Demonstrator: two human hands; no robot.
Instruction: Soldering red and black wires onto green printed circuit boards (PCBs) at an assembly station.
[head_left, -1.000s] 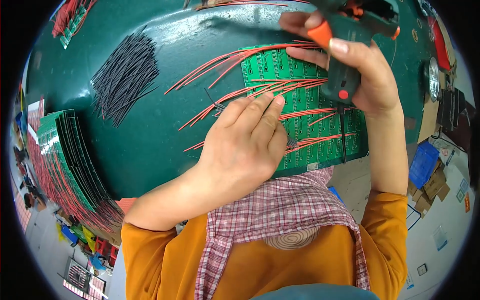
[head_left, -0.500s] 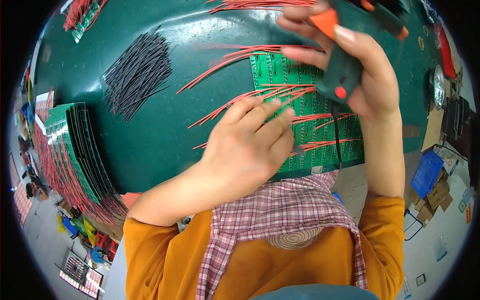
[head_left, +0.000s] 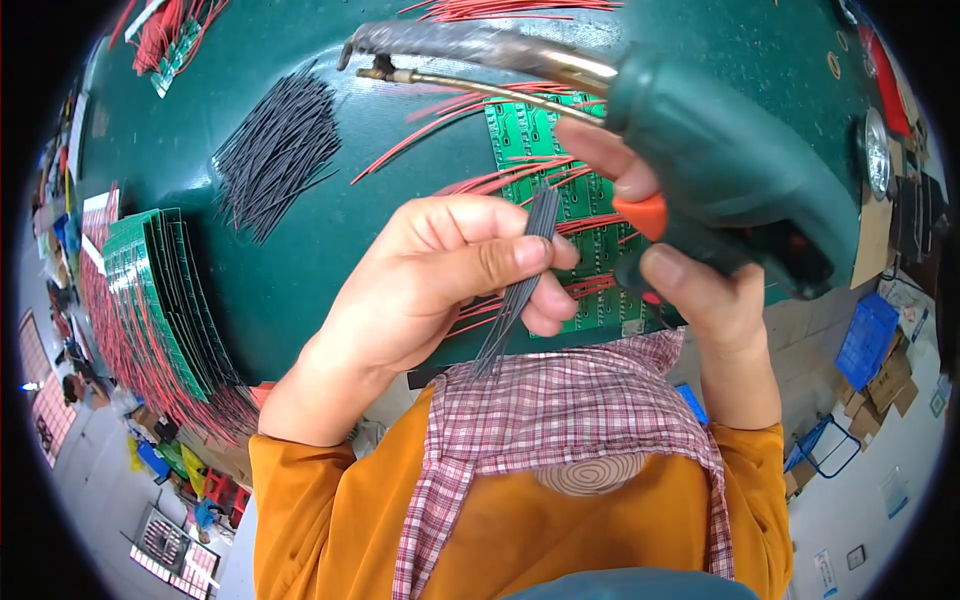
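Note:
Pinched between thumb and fingers of my left hand [head_left: 430, 270] is a small bundle of thin black wires [head_left: 515, 290], tilted above the near part of the table. My right hand [head_left: 700, 300] grips a dark green soldering gun [head_left: 720, 150] with an orange trigger [head_left: 642, 215]. Its metal barrel and thin brass feed tube point left, with the tip [head_left: 347, 52] over the table. Under both hands lies a green circuit board panel [head_left: 510, 130], partly hidden. Rows of red wires [head_left: 400, 145] stick out leftward from it.
A pile of black wires [head_left: 280, 150] lies on the dark green table mat [head_left: 300, 290] to the left. Stacked circuit boards [head_left: 150, 300] with red wires stand at the left edge. More red wires [head_left: 510, 8] lie at the far side. A round metal dish [head_left: 876, 155] sits at right.
My left hand has turned over and come up from the red wires, now showing the black bundle. My right hand has lowered and swung the soldering gun so that its barrel points left.

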